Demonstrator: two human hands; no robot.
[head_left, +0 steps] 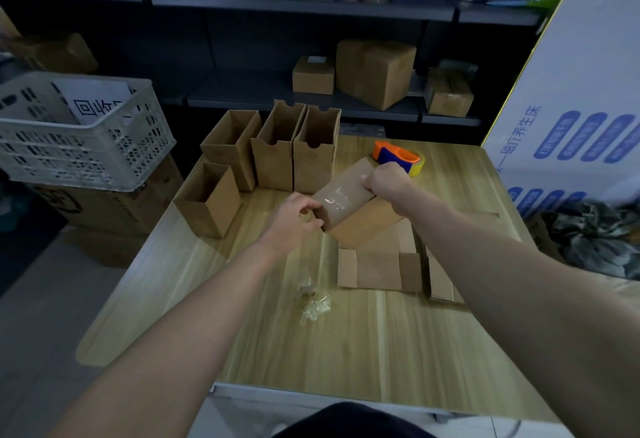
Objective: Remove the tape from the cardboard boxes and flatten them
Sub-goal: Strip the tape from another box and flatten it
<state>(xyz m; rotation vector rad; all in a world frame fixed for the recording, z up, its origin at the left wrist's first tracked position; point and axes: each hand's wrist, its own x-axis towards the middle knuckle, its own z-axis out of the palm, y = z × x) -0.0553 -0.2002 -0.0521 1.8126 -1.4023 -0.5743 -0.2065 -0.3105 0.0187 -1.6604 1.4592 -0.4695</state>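
Gripping the far end of a taped cardboard box (pixel 363 224) with the right hand (pixel 384 179) and pinching its near-left end with the left hand (pixel 298 216), apparently picking at the clear tape (pixel 334 198), holding the box tilted just above the middle of the table (pixel 242 351). Judging the job part done: flattened boxes (pixel 377 269) lying at near right, crumpled tape scraps (pixel 311 299) nearer still, and four upright boxes (pixel 280 150) waiting at far left.
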